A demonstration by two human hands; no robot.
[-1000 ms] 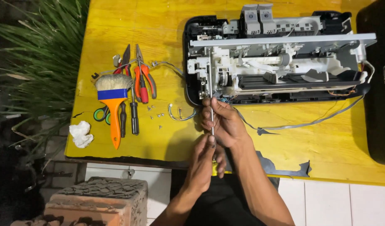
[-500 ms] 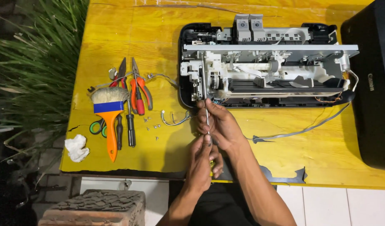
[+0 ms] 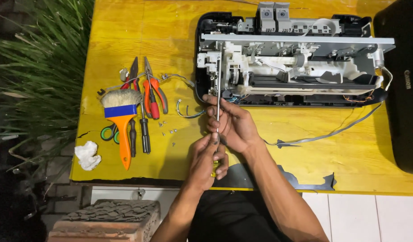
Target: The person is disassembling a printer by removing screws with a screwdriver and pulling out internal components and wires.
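Note:
A disassembled printer (image 3: 300, 67) with its white inner frame exposed lies on the yellow table (image 3: 139, 40). A long screwdriver (image 3: 218, 80) points up into the printer's left end. My left hand (image 3: 208, 157) grips its yellowish handle near the table's front edge. Just above it, my right hand (image 3: 233, 125) pinches the metal shaft with its fingers, right beside the printer's black base.
Left of my hands lie an orange-handled brush (image 3: 122, 116), red pliers (image 3: 152, 96), scissors, dark screwdrivers and several loose screws (image 3: 168, 131). A white tissue (image 3: 86, 154) sits at the front left corner. A black cover (image 3: 404, 89) stands at right, with a grey ribbon cable (image 3: 327, 134). Grass borders the left side.
Both hands stay on the screwdriver at the printer's left end; only the camera view has shifted slightly.

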